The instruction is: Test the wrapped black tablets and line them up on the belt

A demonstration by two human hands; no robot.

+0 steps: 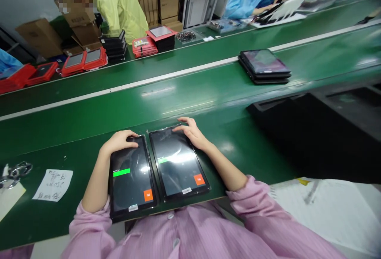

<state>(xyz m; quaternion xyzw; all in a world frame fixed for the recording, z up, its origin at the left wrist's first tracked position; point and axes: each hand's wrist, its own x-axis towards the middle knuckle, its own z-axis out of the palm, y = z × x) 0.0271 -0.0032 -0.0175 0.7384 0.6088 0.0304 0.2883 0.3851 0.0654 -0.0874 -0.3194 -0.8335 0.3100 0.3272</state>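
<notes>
Two black tablets lie side by side at the bench edge in front of me. My left hand (120, 141) rests over the upper left corner of the left tablet (129, 185), its thumb on the screen and its fingers apart along the top edge. At the top right corner of the right tablet (175, 173) is my right hand (192, 132), with fingers spread and one fingertip over the screen. Both screens are dark, with a green bar and an orange square reading "Fail". Neither tablet appears lifted.
Stacked tablets (264, 64) sit on the green conveyor (125, 104). To the right stands a large black box (297, 132). A handwritten note (53, 185) and scissors (14, 173) lie left. Across the line are red-cased tablets (83, 60) and two people (122, 9) at work.
</notes>
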